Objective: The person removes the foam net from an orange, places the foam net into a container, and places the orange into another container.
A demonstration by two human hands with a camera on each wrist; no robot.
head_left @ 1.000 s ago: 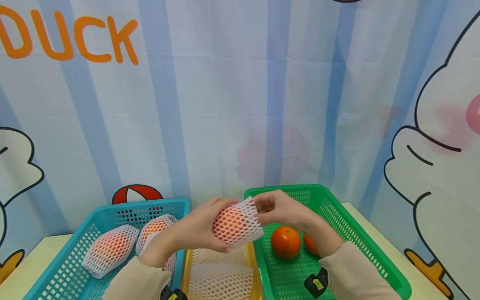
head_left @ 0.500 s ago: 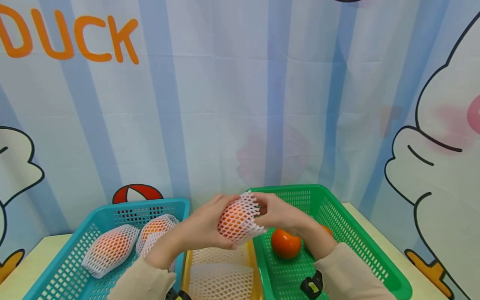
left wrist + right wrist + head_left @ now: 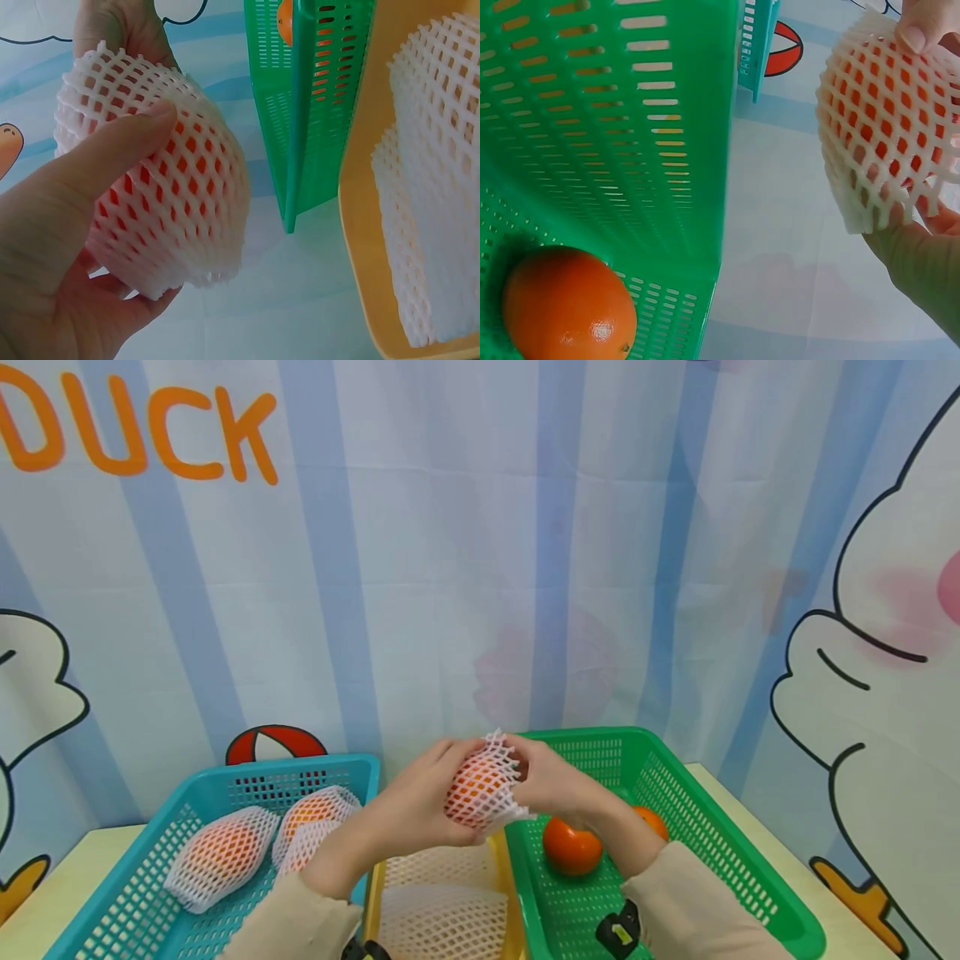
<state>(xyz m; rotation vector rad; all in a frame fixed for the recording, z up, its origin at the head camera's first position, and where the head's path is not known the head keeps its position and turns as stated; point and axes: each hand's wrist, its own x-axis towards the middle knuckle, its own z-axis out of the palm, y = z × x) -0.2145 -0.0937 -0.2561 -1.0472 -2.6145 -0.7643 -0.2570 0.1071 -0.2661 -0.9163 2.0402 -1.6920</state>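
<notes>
My left hand point(image 3: 431, 802) grips an orange point(image 3: 196, 161) wrapped in a white foam net point(image 3: 486, 785), its thumb lying across the mesh in the left wrist view. The net's loose end points right, towards my right hand point(image 3: 558, 783). That hand pinches the net's edge; some of its fingers are hidden behind the mesh. In the right wrist view the net point(image 3: 881, 127) stands between both hands, red-orange showing through its holes. Both hands are raised above the gap between the baskets.
A blue basket point(image 3: 187, 802) on the left holds several netted oranges point(image 3: 222, 857). A yellow tray point(image 3: 512, 902) in the middle holds flat foam nets point(image 3: 442, 927). On the right, bare oranges point(image 3: 572, 847) lie in a green basket point(image 3: 780, 902). A printed curtain point(image 3: 450, 568) hangs behind.
Both hands have moved slightly up, the left one also to the right, with the netted orange. My right hand has closed in on the net's loose end.
</notes>
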